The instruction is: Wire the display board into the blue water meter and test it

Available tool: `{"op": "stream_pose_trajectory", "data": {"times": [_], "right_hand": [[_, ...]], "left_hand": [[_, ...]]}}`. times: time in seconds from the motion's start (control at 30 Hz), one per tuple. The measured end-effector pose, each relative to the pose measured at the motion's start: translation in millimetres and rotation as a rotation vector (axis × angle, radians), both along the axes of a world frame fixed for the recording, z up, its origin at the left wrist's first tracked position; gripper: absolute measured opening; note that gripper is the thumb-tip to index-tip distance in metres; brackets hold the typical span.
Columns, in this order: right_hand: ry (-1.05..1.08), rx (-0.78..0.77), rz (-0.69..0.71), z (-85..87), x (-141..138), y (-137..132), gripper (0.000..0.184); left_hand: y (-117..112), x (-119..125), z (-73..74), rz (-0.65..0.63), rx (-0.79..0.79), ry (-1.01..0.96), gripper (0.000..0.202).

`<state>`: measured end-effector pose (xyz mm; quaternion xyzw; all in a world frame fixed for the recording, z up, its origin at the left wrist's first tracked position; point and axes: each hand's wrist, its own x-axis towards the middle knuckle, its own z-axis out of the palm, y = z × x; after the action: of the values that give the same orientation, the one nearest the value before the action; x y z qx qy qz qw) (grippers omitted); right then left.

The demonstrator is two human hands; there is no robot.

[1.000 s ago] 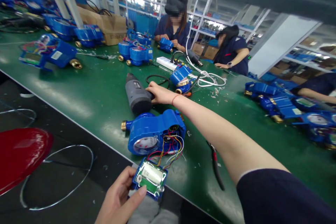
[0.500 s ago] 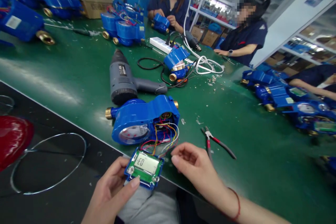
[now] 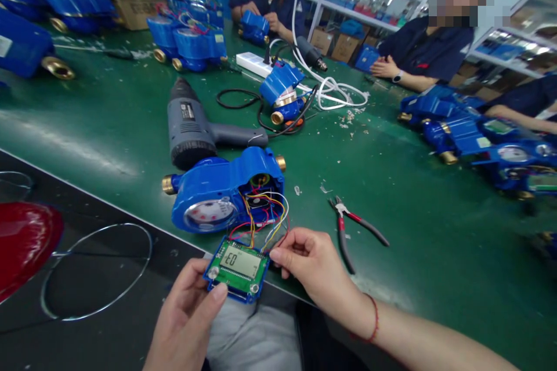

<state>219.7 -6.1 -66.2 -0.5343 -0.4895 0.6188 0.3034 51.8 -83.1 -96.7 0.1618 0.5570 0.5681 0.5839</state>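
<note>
Pliers (image 3: 342, 208) and stocked shelves (image 3: 361, 15) show a workshop.

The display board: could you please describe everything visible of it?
The display board is green, in a blue, plastic-looking frame, with a grey screen showing dark characters and round clear parts near two corners. The left hand holds it face up by the edge of the table, thumb on its near edge. Coloured wires run from its far side to the meter. The right hand is at its right corner, contact unclear.
</note>
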Motion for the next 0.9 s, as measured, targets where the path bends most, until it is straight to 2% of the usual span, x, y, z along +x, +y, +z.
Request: {"op": "stream_pose_trajectory", "data": {"times": [0.1,0.17,0.33,0.4,0.5,0.53,0.57,0.63,0.7,0.8,0.9], "right_hand": [[-0.002,0.012,-0.025,-0.4,4,-1,0.019],[0.005,0.027,-0.015,-0.1,5,-1,0.018],[0.061,0.074,0.064,-3.1,-3,2,0.022],[0.051,0.116,0.055,-5.1,-7,4,0.018],[0.035,0.156,0.044,-6.4,-9,5,0.015],[0.038,0.167,0.049,-6.4,-9,4,0.014],[0.043,0.177,0.056,-6.5,-8,4,0.013],[0.05,0.192,0.061,-6.8,-7,2,0.013],[0.049,0.2,0.056,-7.8,-5,1,0.013],[0.051,0.206,0.052,-9.0,-3,-2,0.014],[0.065,0.213,0.039,-8.3,-3,-6,0.015]], "left_hand": [[-1,-1,-5.8,0.095,-0.011,-0.06,0.037],[-3,-3,-9.4,0.097,-0.019,-0.027,0.035],[-6,-5,-9.8,-0.157,0.034,0.29,0.028],[-5,-4,-3.2,-0.124,0.104,0.599,0.035],[3,-2,12.6,0.074,0.314,1.29,0.051],[7,-1,17.8,0.07,0.399,1.461,0.048],[13,0,22.3,-0.011,0.492,1.555,0.04],[26,3,27.8,-0.258,0.595,1.617,0.027],[37,7,28.5,-0.374,0.552,1.563,0.015],[45,8,25.5,-0.434,0.514,1.488,0.01],[43,10,25.0,-0.398,0.502,1.473,0.012]]}}
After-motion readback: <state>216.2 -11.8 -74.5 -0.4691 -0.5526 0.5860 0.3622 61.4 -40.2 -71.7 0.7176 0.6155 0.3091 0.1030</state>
